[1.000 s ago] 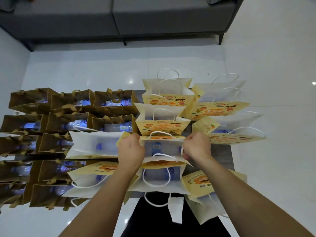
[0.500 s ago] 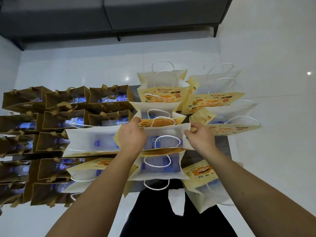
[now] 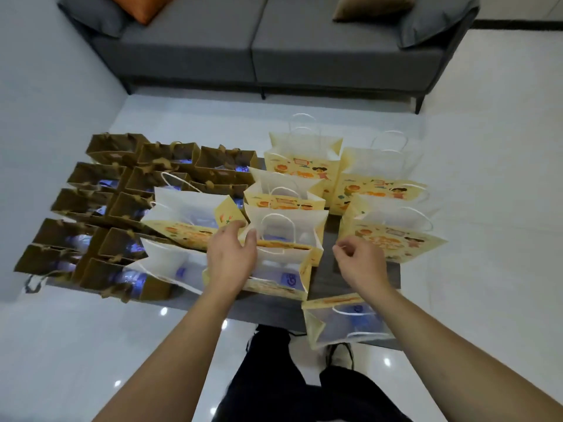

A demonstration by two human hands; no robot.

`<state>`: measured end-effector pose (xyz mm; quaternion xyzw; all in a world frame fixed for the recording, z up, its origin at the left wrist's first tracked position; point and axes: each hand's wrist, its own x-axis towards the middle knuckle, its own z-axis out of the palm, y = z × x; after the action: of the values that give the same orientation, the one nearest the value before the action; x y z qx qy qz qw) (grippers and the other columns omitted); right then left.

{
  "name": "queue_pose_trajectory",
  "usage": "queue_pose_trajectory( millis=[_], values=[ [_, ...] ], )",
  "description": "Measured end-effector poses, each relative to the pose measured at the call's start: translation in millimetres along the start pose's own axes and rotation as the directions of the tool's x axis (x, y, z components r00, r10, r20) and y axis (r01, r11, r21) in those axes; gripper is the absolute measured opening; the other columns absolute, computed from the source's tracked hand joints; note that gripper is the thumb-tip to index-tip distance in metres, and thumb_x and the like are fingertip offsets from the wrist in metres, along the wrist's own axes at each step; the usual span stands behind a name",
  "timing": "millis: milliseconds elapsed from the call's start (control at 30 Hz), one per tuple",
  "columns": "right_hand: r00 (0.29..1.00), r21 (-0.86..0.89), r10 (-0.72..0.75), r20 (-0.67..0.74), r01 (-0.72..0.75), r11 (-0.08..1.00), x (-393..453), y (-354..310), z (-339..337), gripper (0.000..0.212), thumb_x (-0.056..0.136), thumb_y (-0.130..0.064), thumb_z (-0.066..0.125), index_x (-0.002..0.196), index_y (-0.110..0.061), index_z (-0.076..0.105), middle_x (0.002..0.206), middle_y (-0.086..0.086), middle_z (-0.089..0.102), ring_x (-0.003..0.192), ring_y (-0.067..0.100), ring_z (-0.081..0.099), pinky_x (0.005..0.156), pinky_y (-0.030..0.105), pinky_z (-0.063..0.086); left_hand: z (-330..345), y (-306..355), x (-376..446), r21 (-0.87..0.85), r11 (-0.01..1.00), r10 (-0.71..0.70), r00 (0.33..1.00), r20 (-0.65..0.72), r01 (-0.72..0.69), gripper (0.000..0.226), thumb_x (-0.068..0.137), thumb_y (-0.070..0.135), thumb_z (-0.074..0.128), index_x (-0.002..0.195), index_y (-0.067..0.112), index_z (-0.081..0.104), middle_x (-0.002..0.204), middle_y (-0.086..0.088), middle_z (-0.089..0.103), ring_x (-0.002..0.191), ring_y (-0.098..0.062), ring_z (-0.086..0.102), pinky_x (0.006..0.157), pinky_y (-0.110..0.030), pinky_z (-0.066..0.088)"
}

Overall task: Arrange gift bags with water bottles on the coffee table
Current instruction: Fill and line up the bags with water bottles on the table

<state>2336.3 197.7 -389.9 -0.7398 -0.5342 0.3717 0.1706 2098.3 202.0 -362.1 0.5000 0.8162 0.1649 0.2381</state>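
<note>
The dark grey coffee table (image 3: 325, 271) is crowded with gift bags. Brown bags (image 3: 122, 208) holding water bottles fill its left half. Yellow cartoon-print bags with white cord handles (image 3: 387, 239) fill the middle and right. One yellow bag (image 3: 286, 226) stands open in the middle. My left hand (image 3: 232, 257) pinches that bag's left rim, thumb on the inside. My right hand (image 3: 359, 260) hovers just right of the bag over bare table, fingers loosely curled and holding nothing. A water bottle (image 3: 286, 278) shows inside the nearer yellow bag (image 3: 274, 287).
A grey sofa (image 3: 259, 47) with cushions stands beyond the table across a strip of glossy white floor (image 3: 487, 208). One yellow bag (image 3: 344, 327) hangs over the table's near right edge. My legs in dark trousers (image 3: 268, 376) are directly below the near edge.
Both hands held the middle yellow bag by its sides and pushed it away among the others. Now my right hand has let go and drawn back, while the left still holds the rim.
</note>
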Motion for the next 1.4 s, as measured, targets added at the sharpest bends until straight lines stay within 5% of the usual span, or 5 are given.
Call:
queue_pose_trajectory(
  millis=[267,467,967,1233,1400],
  values=[
    [0.982,-0.072,-0.182,0.059,0.186,0.980,-57.5,12.8,-0.8,0.021,0.095,-0.035,0.064,0.108,-0.021,0.073,0.098,-0.005,0.073,0.093,0.017,0.065,0.079,0.036,0.053,2.0,-32.3,-56.3,0.177,0.952,0.204,0.948,0.244,-0.251,0.085,0.080,0.067,0.069,0.151,0.036,0.034,0.162,0.004,0.025,0.146,-0.022,0.022,0.117,-0.046,0.028],
    [0.961,-0.338,-0.237,0.141,0.272,0.901,-77.2,4.6,8.5,0.034,0.097,-0.047,0.055,0.121,-0.026,0.065,0.112,-0.004,0.069,0.111,0.023,0.057,0.089,0.039,0.050,-1.7,-41.4,-40.8,0.197,0.940,0.246,0.952,0.180,-0.280,0.033,0.093,0.017,0.064,0.125,0.025,0.067,0.140,0.003,0.055,0.127,-0.021,0.045,0.105,-0.039,0.043],
    [0.965,-0.752,-0.076,0.252,0.245,0.612,-118.6,2.3,2.5,0.046,0.082,-0.070,0.060,0.103,-0.030,0.057,0.110,-0.002,0.067,0.110,0.025,0.057,0.090,0.038,0.039,-13.3,-25.5,-3.6,-0.044,0.957,0.288,0.924,0.250,-0.287,0.014,0.099,0.025,0.061,0.106,0.024,0.073,0.101,0.000,0.068,0.086,-0.016,0.053,0.070,-0.027,0.039],
    [0.979,-0.800,-0.001,0.202,0.165,0.577,-138.1,18.3,6.5,0.029,0.083,-0.016,0.055,0.108,-0.027,0.065,0.107,0.000,0.067,0.110,0.023,0.058,0.089,0.034,0.037,-16.6,-18.2,3.0,-0.022,0.930,0.362,0.898,0.250,-0.368,0.014,0.095,0.020,0.066,0.105,0.021,0.075,0.089,0.007,0.061,0.085,-0.013,0.053,0.072,-0.027,0.041],
    [0.994,-0.673,-0.002,0.108,0.075,0.736,-138.7,20.7,3.8,0.027,0.083,-0.018,0.062,0.106,-0.028,0.073,0.101,-0.001,0.072,0.096,0.020,0.063,0.081,0.029,0.044,-10.2,-13.6,-7.0,0.012,0.899,0.407,0.844,0.350,-0.438,0.016,0.091,0.020,0.065,0.105,0.024,0.073,0.098,0.003,0.069,0.087,-0.013,0.058,0.068,-0.025,0.043]
  ],
)
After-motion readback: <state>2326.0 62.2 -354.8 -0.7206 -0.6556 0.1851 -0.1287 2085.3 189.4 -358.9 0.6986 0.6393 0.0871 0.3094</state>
